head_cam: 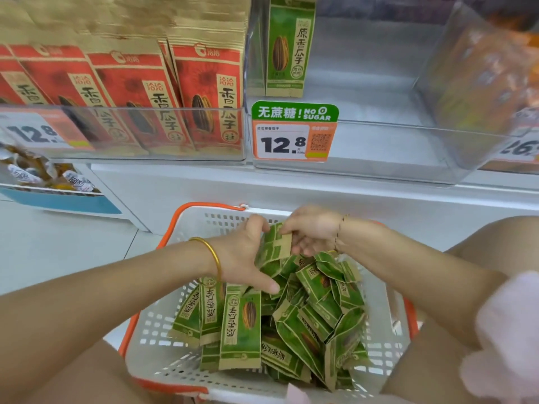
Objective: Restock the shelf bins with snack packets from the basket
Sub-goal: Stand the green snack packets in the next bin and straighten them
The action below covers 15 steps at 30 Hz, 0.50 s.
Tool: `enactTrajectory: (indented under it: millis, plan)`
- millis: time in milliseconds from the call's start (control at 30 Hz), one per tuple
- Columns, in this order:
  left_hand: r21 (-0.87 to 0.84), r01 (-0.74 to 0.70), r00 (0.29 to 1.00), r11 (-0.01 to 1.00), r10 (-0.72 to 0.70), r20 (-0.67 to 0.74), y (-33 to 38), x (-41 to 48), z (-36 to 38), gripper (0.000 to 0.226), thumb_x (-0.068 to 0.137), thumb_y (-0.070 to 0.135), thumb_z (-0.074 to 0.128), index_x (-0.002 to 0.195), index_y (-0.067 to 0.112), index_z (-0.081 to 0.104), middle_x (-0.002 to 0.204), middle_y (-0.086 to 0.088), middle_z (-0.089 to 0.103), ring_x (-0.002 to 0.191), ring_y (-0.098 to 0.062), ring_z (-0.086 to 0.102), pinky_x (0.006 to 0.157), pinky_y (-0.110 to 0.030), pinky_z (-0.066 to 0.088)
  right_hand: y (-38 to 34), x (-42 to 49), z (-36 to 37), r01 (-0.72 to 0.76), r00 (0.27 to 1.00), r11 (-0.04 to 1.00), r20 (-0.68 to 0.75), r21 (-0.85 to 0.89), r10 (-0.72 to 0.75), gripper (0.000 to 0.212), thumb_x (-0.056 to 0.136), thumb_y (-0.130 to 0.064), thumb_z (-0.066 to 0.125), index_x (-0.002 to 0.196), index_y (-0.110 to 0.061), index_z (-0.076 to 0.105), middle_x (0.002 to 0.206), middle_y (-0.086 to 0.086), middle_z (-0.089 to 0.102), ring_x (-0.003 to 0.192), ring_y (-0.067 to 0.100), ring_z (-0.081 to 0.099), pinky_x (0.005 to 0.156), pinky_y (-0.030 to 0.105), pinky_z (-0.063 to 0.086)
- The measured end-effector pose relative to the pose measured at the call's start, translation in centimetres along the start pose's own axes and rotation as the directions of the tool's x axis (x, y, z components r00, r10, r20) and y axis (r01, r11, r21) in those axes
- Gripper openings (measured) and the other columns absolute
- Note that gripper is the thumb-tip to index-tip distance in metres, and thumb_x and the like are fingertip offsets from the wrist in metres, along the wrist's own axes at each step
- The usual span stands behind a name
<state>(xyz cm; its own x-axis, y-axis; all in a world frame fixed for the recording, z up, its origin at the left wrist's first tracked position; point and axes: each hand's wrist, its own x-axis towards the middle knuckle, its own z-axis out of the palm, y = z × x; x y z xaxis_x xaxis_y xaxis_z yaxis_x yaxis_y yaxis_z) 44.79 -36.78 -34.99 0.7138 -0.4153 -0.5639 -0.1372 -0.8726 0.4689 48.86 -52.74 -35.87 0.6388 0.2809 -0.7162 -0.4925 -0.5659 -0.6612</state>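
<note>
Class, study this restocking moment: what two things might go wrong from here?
1. The bundle of green packets gripped between left hand and right hand looks uneven; some may slip back into the basket.
2. Loading the clear bin might topple the lone standing packet.

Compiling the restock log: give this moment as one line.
stage: pickup | left hand: grips green packets | right hand: pinches them | basket: many left | clear bin: upright packet at left
</note>
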Motion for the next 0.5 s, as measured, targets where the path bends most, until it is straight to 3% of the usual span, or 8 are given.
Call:
enactTrajectory:
  millis: [100,167,267,333,367,433,500]
  plan:
    - [-0.043,-0.117,0.968,0.992,0.104,-0.230,1.3,-0.2,0.2,0.076,0.072,0.039,0.077,0.121,0.016,0.023,0.114,-0.002,0.044,0.104,-0.019,0.052,0.091,-0.034,0.046,-1.2,-2.9,-0.8,0.010,0.999,0.969,0.029,0.245,-0.018,0.028,0.097,-0.017,0.044,0.073,-0.006,0.054,0.045,0.001,0.058,0.037,0.007,0.051,0.038,0.014,0.042]
    - [-0.078,-0.137,0.941,0.988,0.105,-0.321,2.2,-0.4,-1.0,0.057,0.078,0.028,0.072,0.115,0.015,0.031,0.098,-0.005,0.053,0.090,-0.024,0.057,0.077,-0.032,0.048,-1.5,-4.6,-1.6,0.099,0.995,0.951,-0.040,0.292,-0.091,0.033,0.099,-0.028,0.042,0.077,-0.008,0.054,0.049,0.003,0.061,0.041,0.010,0.053,0.040,0.016,0.043]
    - [-0.299,-0.134,0.967,0.945,0.059,-0.247,3.0,-1.3,-3.6,0.043,0.081,0.011,0.068,0.117,0.012,0.045,0.095,-0.010,0.064,0.086,-0.026,0.063,0.075,-0.040,0.052,-1.0,-6.7,-3.0,0.286,0.927,0.958,-0.253,0.005,-0.275,0.041,0.099,-0.042,0.039,0.075,-0.012,0.053,0.056,0.004,0.060,0.048,0.013,0.051,0.043,0.021,0.040]
    - [-0.470,-0.199,0.972,0.860,0.111,-0.208,3.3,-2.1,-5.0,0.038,0.082,0.001,0.066,0.114,0.015,0.052,0.095,-0.004,0.066,0.082,-0.015,0.064,0.074,-0.032,0.055,-0.3,-7.8,-3.8,0.352,0.835,0.912,-0.368,-0.212,-0.408,0.034,0.096,-0.040,0.045,0.076,-0.014,0.051,0.064,0.002,0.059,0.058,0.015,0.053,0.049,0.026,0.045]
    - [-0.523,-0.227,0.969,0.822,0.139,-0.202,3.5,-2.4,-5.6,0.037,0.083,-0.002,0.064,0.114,0.016,0.055,0.099,-0.004,0.066,0.084,-0.013,0.065,0.075,-0.029,0.055,0.1,-8.3,-4.2,0.381,0.817,0.898,-0.374,-0.219,-0.438,0.031,0.093,-0.042,0.049,0.083,-0.013,0.053,0.071,0.002,0.062,0.066,0.016,0.058,0.056,0.030,0.051]
    - [-0.606,-0.277,0.959,0.746,0.178,-0.219,3.9,-2.9,-6.5,0.041,0.084,-0.005,0.061,0.119,0.014,0.056,0.110,-0.007,0.067,0.095,-0.017,0.066,0.081,-0.031,0.056,0.6,-9.3,-4.4,0.443,0.852,0.892,-0.268,-0.093,-0.450,0.044,0.085,-0.049,0.054,0.105,-0.010,0.056,0.095,0.006,0.069,0.088,0.021,0.067,0.078,0.039,0.057]
    - [-0.687,-0.330,0.943,0.647,0.204,-0.261,4.5,-3.2,-7.2,0.042,0.085,-0.006,0.058,0.123,0.010,0.055,0.114,-0.012,0.067,0.097,-0.021,0.067,0.082,-0.034,0.057,1.0,-10.1,-4.2,0.495,0.860,0.869,-0.153,0.011,-0.487,0.051,0.085,-0.048,0.058,0.119,-0.010,0.052,0.108,0.008,0.069,0.097,0.025,0.068,0.082,0.044,0.057]
